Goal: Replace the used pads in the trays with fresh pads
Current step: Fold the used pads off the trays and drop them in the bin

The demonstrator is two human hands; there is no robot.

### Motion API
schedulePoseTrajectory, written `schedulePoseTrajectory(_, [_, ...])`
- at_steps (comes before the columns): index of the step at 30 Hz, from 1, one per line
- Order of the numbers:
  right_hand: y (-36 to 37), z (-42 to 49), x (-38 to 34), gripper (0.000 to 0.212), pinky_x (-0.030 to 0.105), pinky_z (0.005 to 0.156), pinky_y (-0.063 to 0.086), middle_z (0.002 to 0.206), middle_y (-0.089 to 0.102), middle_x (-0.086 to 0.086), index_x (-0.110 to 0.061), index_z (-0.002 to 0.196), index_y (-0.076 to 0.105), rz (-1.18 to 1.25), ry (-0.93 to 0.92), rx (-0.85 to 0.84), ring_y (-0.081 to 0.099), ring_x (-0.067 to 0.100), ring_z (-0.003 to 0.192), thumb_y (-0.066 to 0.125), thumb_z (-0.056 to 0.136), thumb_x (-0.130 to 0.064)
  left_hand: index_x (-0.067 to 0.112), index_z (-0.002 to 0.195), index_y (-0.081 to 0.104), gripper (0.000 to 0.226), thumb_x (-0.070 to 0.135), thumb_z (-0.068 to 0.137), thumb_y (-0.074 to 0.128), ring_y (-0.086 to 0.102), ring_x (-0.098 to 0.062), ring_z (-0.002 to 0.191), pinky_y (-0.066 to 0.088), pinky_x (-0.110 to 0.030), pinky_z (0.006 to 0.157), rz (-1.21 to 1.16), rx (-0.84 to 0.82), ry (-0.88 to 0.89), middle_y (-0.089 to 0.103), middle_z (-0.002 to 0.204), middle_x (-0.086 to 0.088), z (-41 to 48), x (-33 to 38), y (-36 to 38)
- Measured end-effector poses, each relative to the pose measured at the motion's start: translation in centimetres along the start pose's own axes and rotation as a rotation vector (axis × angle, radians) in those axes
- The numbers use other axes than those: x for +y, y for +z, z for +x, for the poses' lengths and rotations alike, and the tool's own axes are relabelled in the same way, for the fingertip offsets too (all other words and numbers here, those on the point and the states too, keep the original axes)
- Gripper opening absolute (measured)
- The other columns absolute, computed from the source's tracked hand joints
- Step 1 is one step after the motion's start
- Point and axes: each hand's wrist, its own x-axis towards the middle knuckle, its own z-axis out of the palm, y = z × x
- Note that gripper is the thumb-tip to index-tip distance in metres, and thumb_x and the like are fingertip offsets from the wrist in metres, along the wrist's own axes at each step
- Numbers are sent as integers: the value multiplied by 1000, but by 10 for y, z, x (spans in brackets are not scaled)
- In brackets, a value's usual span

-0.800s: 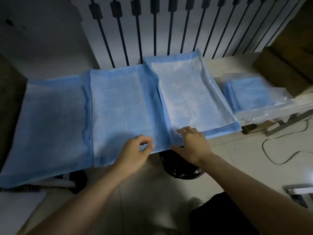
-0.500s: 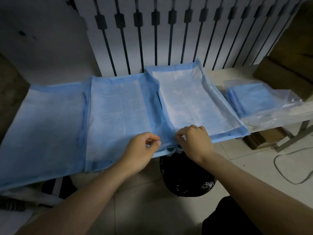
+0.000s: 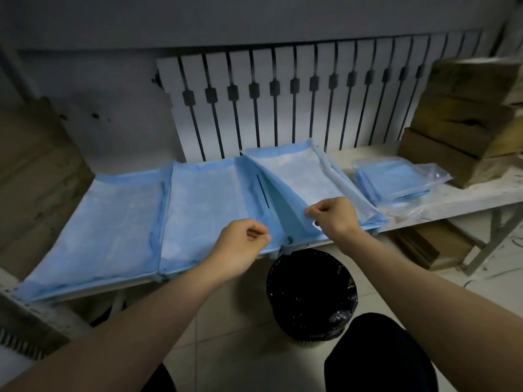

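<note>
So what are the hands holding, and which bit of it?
The right hand pinches the right pad by its near left corner, lifted up. The left hand seems to pinch the middle pad at its near right corner.

Nothing to read here: no words, numbers, brand marks or signs come through legibly. The cardboard boxes (image 3: 467, 123) on the right are dim and blurred, so any print on them can't be made out. The clear bag of fresh pads (image 3: 396, 182) on the tabletop shows no readable label either.
</note>
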Motion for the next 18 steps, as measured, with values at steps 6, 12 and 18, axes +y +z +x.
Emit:
schedulePoseTrajectory(6, [-3,-9,-3,23,31,63,44,64,59,3,-4,70,69,-9,-45,-19,51,16,64,70,85,-21,15,110,65,22,21,89,66,60,-8,85,46,-18,75,47,25,43,65,106,1,-6,8,-10])
schedulePoseTrajectory(12, [-18,-24,-10,22,34,68,50,63,57,-7,-16,69,62,-50,-129,-12,53,14,67,65,90,-22,20,131,50,46,27,88,66,53,-15,114,45,-31,96,191,22,134,51,129,3,6,8,-13])
schedulePoseTrajectory(18, [-38,-46,-21,19,33,69,49,66,57,-12,-16,73,64,-10,-144,-28,52,7,66,62,91,-18,24,140,44,64,35,83,71,37,-17,129,32,-30,108,308,93,345,41,139,5,23,13,-6])
